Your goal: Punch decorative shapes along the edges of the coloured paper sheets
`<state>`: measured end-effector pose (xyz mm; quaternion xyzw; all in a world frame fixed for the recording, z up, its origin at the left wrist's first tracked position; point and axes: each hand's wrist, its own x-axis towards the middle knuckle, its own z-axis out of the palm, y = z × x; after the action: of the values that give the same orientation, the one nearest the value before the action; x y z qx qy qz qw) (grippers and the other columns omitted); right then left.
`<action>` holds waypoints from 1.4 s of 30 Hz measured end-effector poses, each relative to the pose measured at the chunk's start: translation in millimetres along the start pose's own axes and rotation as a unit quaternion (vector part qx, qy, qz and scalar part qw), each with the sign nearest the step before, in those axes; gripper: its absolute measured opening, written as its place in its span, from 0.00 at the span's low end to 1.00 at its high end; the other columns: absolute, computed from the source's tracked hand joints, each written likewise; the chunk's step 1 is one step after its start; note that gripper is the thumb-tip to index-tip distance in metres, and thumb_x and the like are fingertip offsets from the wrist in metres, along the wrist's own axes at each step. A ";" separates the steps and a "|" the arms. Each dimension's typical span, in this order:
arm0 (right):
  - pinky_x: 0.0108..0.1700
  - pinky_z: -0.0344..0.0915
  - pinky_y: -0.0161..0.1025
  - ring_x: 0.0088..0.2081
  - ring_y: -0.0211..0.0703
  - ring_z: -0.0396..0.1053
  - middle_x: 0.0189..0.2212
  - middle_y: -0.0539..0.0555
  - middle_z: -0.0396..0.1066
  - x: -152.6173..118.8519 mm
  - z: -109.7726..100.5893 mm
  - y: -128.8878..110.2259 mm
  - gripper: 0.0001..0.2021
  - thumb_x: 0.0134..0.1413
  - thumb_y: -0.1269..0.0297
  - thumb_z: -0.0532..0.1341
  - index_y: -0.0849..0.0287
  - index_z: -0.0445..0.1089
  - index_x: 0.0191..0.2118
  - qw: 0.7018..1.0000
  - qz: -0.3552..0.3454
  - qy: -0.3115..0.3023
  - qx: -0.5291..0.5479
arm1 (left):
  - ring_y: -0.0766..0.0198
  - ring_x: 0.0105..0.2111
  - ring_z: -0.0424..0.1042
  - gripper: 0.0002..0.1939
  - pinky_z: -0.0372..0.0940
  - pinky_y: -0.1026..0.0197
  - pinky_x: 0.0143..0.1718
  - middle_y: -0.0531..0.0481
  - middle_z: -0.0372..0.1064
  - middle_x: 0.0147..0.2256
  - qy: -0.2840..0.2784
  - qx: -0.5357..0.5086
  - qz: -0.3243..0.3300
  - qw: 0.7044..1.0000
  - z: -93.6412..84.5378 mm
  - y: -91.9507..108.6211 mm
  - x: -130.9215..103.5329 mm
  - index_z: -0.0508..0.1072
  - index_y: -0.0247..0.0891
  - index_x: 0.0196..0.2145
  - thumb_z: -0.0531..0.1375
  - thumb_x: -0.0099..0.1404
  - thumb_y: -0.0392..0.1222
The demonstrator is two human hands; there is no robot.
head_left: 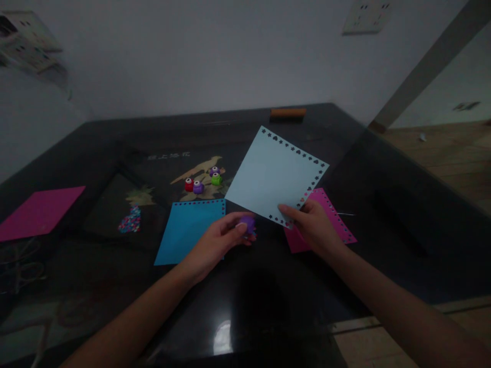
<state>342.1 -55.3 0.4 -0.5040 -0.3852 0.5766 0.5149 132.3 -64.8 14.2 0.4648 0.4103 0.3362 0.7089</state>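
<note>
Lighting is dim, and fine detail is soft. The right hand point(316, 225) covers part of the pale blue sheet's near-right corner area and, with that sheet, hides much of the right pink sheet point(335, 217). The left hand point(226, 232) hides part of the purple punch point(248, 224); its lower side and slot cannot be made out. The left pink sheet point(42, 212) is cut off at the frame edge.

Left hand: closed around the purple punch, thumb on its near side, fingers curled behind and beneath, parted only by its body. Right hand: pinched nearly shut on the pale blue sheet point(274, 176), thumb on the upper face, fingers underneath.

The pale blue sheet is held up between the blue sheet point(187, 232) and the right pink sheet, turned cornerwise: one corner points toward the wall, the opposite one toward the person. It appears roughly square; no long axis can be told. Cut-outs line its far-right and near-right edges, with several along the near-left edge. The purple punch is just beside its near-left edge; its axis is unclear.
</note>
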 end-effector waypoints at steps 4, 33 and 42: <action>0.46 0.70 0.46 0.38 0.47 0.74 0.37 0.54 0.77 -2.8 1.4 -0.6 0.12 0.40 0.60 0.68 0.56 0.73 0.34 1.000 -0.020 -0.009 -0.010 | 0.61 0.33 0.74 0.15 0.64 0.58 0.39 0.49 0.75 0.32 0.026 0.078 -0.002 0.997 3.1 2.8 -1.9 0.71 0.38 0.40 0.64 0.54 0.42; 0.37 0.71 0.45 0.33 0.47 0.74 0.31 0.53 0.77 -22.7 14.1 -0.7 0.08 0.43 0.58 0.66 0.57 0.74 0.29 0.980 -0.112 -0.005 -0.165 | 0.57 0.31 0.73 0.12 0.64 0.57 0.35 0.46 0.75 0.30 0.093 0.072 0.000 0.993 6.3 -7.6 -1.6 0.74 0.37 0.29 0.67 0.47 0.45; 0.39 0.71 0.47 0.35 0.50 0.74 0.33 0.57 0.77 -19.8 13.2 2.9 0.11 0.44 0.58 0.65 0.59 0.73 0.33 0.972 -0.133 -0.008 -0.193 | 0.65 0.28 0.67 0.12 0.61 0.63 0.31 0.52 0.70 0.28 0.110 0.021 0.053 0.992 9.4 -11.3 -1.5 0.72 0.37 0.31 0.66 0.51 0.44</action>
<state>327.8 -74.2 3.8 -0.5334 -0.5570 0.4222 0.4764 141.2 -73.6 6.2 0.4603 0.4678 0.4140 0.6308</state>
